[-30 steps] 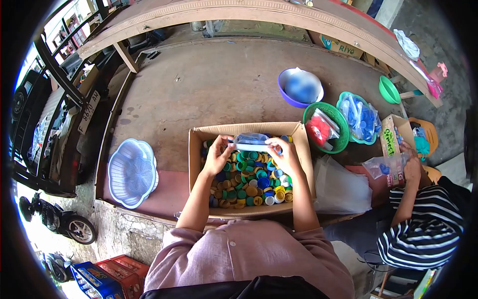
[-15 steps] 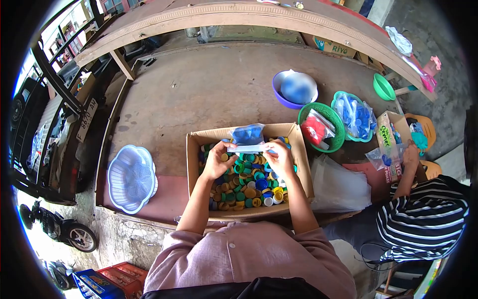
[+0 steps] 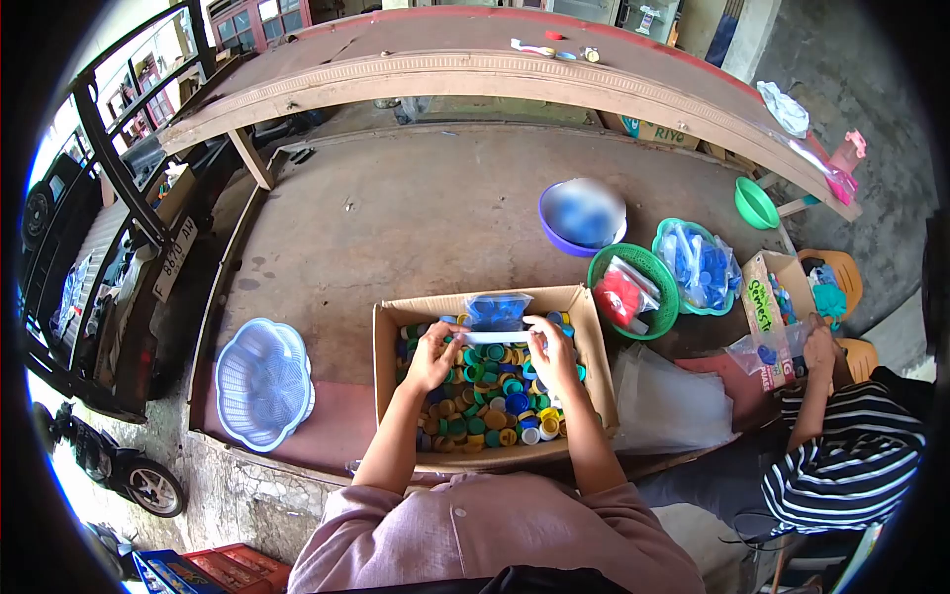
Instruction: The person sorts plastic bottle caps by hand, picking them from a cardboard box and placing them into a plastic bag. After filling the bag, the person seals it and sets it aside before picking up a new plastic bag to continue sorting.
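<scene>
A clear plastic bag (image 3: 498, 311) with blue caps inside is stretched between my two hands over the far part of a cardboard box (image 3: 387, 396). My left hand (image 3: 432, 358) pinches the left end of the bag's flattened, whitish edge. At the other end of that edge, my right hand (image 3: 554, 356) has its fingers closed on the plastic. Below my hands the box holds many loose bottle caps (image 3: 485, 421) in green, blue, yellow, brown and white. The blue-filled part of the bag lies on the far side of the strip.
A pale blue basket (image 3: 262, 386) stands left of the box. To the right are a stack of clear plastic bags (image 3: 673, 401), a green basket (image 3: 633, 290), another green basket (image 3: 697, 265) and a purple bowl (image 3: 583, 217). A co-worker's hand (image 3: 818, 351) is at a smaller box (image 3: 756, 297).
The view has tilted up, so the box and table sit lower in it. Both hands keep hold of the bag's edge, and the strip looks nearly level in both frames.
</scene>
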Demonstrator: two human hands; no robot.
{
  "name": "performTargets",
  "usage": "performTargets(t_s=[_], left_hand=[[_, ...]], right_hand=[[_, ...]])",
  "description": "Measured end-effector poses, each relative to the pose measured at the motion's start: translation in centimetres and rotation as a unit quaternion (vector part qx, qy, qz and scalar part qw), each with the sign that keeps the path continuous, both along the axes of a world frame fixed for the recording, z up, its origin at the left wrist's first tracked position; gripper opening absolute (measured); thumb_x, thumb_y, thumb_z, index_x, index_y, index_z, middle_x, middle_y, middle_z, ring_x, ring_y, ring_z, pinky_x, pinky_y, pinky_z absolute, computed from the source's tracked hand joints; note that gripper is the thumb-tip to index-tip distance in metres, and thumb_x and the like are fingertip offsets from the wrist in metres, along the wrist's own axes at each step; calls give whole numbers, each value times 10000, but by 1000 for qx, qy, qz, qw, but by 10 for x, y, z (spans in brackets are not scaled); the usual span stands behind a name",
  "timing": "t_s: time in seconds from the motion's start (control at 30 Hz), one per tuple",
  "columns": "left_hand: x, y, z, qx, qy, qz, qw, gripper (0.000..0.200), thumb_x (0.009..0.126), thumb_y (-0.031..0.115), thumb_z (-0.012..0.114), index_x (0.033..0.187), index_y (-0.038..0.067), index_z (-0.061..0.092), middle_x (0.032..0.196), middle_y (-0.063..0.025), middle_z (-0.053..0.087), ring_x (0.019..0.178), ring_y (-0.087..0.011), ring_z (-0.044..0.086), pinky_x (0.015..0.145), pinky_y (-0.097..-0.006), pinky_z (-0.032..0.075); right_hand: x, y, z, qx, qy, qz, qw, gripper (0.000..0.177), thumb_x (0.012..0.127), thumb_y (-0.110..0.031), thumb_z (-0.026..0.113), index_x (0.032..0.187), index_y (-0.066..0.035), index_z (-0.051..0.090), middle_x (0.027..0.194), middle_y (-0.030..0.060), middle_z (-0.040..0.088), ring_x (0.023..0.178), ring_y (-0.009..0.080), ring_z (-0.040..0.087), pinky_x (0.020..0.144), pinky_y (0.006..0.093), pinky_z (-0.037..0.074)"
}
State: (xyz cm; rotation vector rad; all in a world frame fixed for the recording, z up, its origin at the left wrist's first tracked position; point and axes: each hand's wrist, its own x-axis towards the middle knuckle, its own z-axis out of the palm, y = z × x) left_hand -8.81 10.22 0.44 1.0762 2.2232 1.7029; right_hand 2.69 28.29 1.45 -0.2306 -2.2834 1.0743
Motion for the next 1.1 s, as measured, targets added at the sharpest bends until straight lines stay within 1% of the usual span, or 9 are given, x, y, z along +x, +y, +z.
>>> performTargets(t_s=[0.03,0.1,0.23,0.3,0.57,0.67,0.83,0.97,1.1], left_hand=[[1,1,1,5,-88,5,996,104,832,75,533,927,34,547,716,-13,493,622,-86,434,563,-229,364],[2,1,-6,27,-58,23,998,85,842,70,517,920,40,533,692,24,467,611,-50,401,565,-208,358],[-2,0,-7,3,-31,-16,999,86,824,52,529,908,31,531,739,3,525,641,-60,444,584,-210,381],[-3,-1,-5,-3,-7,-13,1000,126,790,41,567,910,27,530,791,-18,562,683,-76,489,616,-223,403],[-6,-1,-17,-12,50,3,999,235,727,28,642,927,7,520,809,-58,578,740,-125,549,692,-264,436],[-7,-1,-19,-14,39,3,999,241,723,32,649,926,12,520,812,-55,578,745,-123,545,705,-269,436],[-1,-2,-5,-55,37,8,998,226,736,42,640,928,15,525,824,-40,578,754,-105,535,700,-256,433],[-4,-1,-13,0,-62,4,998,231,729,42,640,932,22,532,817,-23,573,748,-86,519,692,-246,422],[-3,-3,-11,-23,-42,5,999,222,729,31,633,927,20,535,809,-20,570,741,-88,519,690,-248,423]], right_hand=[[0,0,-3,-45,3,-11,999,118,806,-39,528,913,-40,578,745,89,558,640,205,548,571,292,432],[1,0,-7,-90,5,-23,996,125,812,-43,521,928,-38,570,761,97,572,637,210,548,572,293,432],[2,1,-3,-52,-25,10,998,125,812,-72,533,925,-39,575,793,115,577,670,223,556,619,315,446],[2,3,-1,51,20,44,997,140,810,-80,536,936,-40,581,807,113,565,708,223,554,652,321,446],[2,3,-8,-78,-80,50,992,238,769,-86,589,1001,-59,544,826,99,550,776,251,548,706,351,436],[4,2,-2,19,-56,84,995,259,751,-84,613,997,-59,536,842,102,560,733,230,546,667,335,441],[2,1,-5,-118,-122,40,985,254,753,-84,620,995,-52,549,835,73,572,673,156,523,600,268,422],[0,5,-11,-206,-52,41,976,184,798,-68,578,980,-41,565,819,57,595,729,125,545,640,256,440],[2,4,-4,-156,-63,9,986,160,803,-73,572,960,-40,576,845,61,614,780,140,570,680,268,454]])
